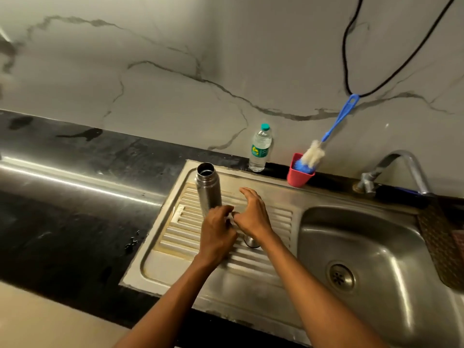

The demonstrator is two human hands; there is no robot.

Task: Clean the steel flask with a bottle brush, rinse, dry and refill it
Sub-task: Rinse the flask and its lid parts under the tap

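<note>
The steel flask (208,189) stands upright on the sink's ribbed drainboard (180,237), its mouth uncapped. My left hand (218,236) is just in front of the flask's base and hides it; its curled fingers hold a small pale piece (230,218), blurred. My right hand (252,214) is beside it, fingers spread and relaxed, thumb tip meeting that piece. A steel cap (251,241) lies on the drainboard under my right wrist. The blue-handled bottle brush (324,136) leans in a red cup (299,175) by the wall. A plastic water bottle (260,148) stands behind the flask.
The sink basin (356,237) with its drain (341,277) lies to the right, under a steel tap (399,169). A black cable (351,59) hangs on the marble wall. Dark wet countertop (62,222) stretches left. A woven mat (442,242) lies at the far right.
</note>
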